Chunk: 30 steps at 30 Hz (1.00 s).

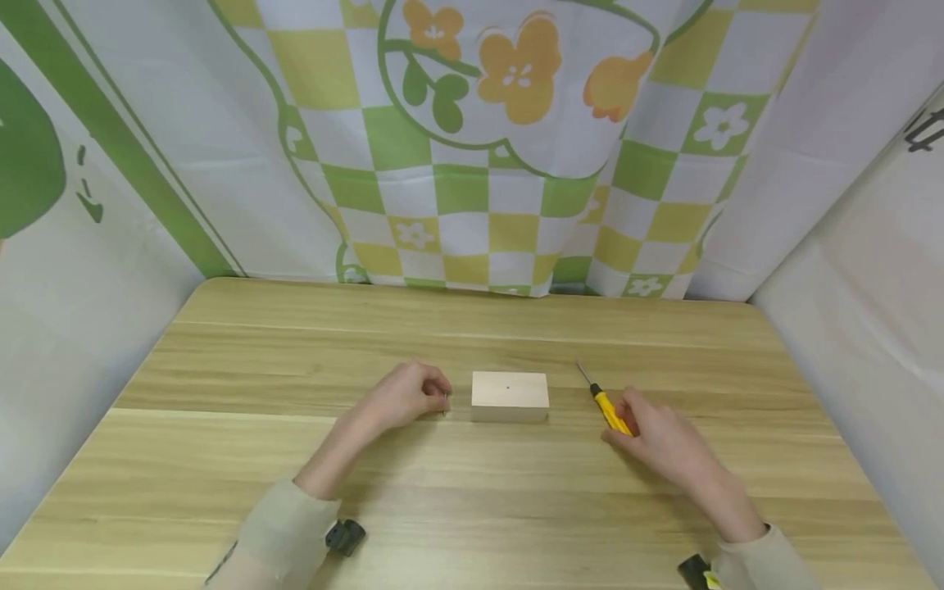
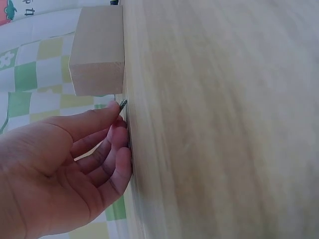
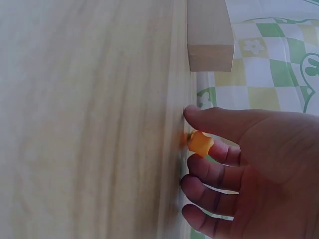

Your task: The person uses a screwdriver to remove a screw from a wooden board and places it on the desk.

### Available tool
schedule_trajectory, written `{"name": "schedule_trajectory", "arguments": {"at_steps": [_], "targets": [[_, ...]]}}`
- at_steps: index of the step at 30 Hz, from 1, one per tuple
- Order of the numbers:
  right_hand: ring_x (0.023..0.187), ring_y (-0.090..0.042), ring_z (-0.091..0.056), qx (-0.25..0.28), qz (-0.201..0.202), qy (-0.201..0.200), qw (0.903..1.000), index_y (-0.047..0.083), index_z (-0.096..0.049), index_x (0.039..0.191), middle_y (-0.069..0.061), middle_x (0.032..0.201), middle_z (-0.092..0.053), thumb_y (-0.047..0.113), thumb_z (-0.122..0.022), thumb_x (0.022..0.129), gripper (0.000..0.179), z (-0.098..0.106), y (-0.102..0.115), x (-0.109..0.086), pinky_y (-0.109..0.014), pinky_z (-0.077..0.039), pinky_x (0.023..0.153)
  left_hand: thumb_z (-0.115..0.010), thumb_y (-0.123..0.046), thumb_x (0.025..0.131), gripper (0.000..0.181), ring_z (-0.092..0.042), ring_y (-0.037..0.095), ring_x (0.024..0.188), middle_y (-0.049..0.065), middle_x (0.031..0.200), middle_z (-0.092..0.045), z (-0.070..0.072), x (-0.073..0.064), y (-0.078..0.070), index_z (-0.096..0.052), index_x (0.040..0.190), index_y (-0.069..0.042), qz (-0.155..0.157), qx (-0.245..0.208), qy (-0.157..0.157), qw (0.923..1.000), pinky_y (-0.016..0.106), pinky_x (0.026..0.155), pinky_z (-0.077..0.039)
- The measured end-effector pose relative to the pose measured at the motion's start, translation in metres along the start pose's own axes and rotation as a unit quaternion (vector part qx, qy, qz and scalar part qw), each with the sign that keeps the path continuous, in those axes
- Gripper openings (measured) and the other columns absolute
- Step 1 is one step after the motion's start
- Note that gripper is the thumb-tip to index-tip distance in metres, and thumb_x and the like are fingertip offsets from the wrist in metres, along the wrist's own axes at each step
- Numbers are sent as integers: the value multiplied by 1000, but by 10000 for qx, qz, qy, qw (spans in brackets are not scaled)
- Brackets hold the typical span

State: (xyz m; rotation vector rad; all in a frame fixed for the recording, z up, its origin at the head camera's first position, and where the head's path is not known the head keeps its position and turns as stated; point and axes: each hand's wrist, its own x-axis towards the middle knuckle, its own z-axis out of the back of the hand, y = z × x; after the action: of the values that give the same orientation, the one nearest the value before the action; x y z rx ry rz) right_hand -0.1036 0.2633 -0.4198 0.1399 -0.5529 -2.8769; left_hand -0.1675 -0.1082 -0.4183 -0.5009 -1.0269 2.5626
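Observation:
Thumb and fingers of my left hand (image 1: 410,395) pinch a small threaded screw (image 2: 123,105), low over the table just left of a pale wooden block (image 1: 490,395). A small dark dot marks the middle of the block's top face. To the block's right, a screwdriver (image 1: 606,407) with a yellow handle, black collar and thin metal shaft points away to the upper left. My right hand (image 1: 667,442) straddles its handle end (image 3: 201,144). In the right wrist view the thumb stands apart from the handle, while the loosely bent fingers lie beside and behind it.
The wood-grain table (image 1: 479,508) carries the block at its middle. Behind its far edge hangs a green, yellow and white checked curtain (image 1: 460,192) with flowers. Pale walls stand at left and right. Each wrist wears a small black device (image 1: 345,537).

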Motion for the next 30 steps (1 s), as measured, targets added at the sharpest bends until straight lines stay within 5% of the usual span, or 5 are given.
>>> {"name": "schedule_trajectory", "arguments": {"at_steps": [21,26,30], "targets": [[57,-8,-43,107,20,64,9999,16,-57,96,6,68,-52,39,-73,89,28,2,0,-4,-24,-34,48,-71,-21,91,27,-61,14,86,1,93,-68,3,-4,-4,-70,114,-6,24,289,-151,9995,32,78,-52],[69,-7,-55,167,301,-369,9987,18,-61,87,9,75,-61,31,-75,88,18,7,1,1,-27,-48,60,-68,-24,94,33,-63,19,96,3,103,-68,9,-9,-11,-67,123,-8,40,493,-330,9982,38,83,-54],[84,-19,-62,88,744,-967,9925,13,-64,90,0,87,-66,24,-77,87,17,10,0,7,-38,-54,76,-69,-28,93,41,-63,27,106,9,118,-64,16,-8,-14,-63,128,-8,-161,989,-831,9915,44,90,-54]]}}
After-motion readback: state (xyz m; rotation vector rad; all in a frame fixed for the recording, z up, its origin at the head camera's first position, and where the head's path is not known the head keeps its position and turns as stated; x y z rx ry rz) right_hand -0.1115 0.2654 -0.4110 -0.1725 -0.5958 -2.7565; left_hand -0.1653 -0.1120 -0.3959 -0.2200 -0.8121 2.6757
